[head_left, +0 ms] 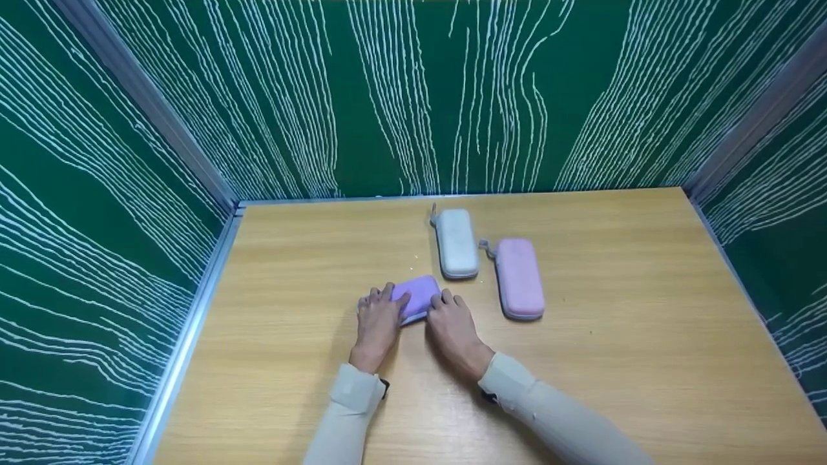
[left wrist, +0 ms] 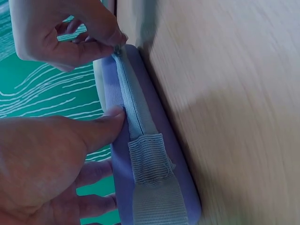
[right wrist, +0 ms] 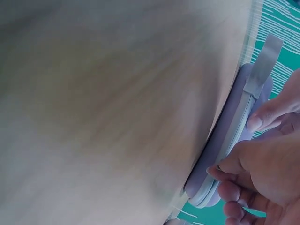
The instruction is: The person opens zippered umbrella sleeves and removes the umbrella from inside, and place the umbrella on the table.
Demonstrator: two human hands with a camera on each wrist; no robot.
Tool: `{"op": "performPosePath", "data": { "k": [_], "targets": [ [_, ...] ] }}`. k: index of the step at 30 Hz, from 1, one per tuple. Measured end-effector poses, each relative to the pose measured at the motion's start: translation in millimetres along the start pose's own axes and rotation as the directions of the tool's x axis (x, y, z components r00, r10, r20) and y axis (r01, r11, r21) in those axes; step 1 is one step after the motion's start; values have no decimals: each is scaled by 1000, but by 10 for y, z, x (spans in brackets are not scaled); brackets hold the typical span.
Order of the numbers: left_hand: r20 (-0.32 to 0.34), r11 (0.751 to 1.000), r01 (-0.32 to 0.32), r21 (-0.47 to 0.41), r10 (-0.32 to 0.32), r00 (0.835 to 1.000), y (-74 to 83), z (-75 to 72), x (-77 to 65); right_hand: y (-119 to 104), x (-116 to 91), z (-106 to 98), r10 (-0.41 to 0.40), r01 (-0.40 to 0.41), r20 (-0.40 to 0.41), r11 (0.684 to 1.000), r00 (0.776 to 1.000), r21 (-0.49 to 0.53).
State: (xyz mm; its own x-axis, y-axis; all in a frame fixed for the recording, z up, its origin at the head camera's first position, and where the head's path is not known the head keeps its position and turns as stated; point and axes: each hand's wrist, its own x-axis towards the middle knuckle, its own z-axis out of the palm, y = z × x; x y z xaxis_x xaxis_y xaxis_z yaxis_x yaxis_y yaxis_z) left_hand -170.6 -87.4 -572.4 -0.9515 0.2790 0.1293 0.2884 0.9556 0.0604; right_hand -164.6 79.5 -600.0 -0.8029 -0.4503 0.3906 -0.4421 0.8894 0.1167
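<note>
A purple zip case lies on the wooden table between both hands. My left hand holds its left part from above, the thumb at the near edge and the fingers spread over the top. With thumb and index finger my right hand pinches the zipper pull near the right end of the case. The grey zipper along the near side appears closed in the left wrist view. A grey fabric strap sticks out at the case's left end.
Beyond the hands lie a pale grey zip case and, to its right, a pink zip case, each with a small loop at its far left corner. Green panels with white lines enclose the table at the back and sides.
</note>
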Motion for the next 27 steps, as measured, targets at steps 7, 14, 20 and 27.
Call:
{"op": "performPosePath", "data": {
  "k": [7,14,20,27],
  "targets": [
    [-17,1000,17,25,-16,1000,43,-3,-21,-41,-5,39,-15,14,-40,1000,999,-14],
    [-6,999,40,22,-40,999,65,5,-37,-65,-8,38,-15,15,-4,1000,1000,-26],
    [-6,998,30,55,-29,1000,84,3,-37,-95,-11,34,-30,30,-3,999,1000,-19],
    [-4,995,25,96,-25,1000,84,9,-24,-144,11,18,-45,45,-4,999,999,3]
  ]
}}
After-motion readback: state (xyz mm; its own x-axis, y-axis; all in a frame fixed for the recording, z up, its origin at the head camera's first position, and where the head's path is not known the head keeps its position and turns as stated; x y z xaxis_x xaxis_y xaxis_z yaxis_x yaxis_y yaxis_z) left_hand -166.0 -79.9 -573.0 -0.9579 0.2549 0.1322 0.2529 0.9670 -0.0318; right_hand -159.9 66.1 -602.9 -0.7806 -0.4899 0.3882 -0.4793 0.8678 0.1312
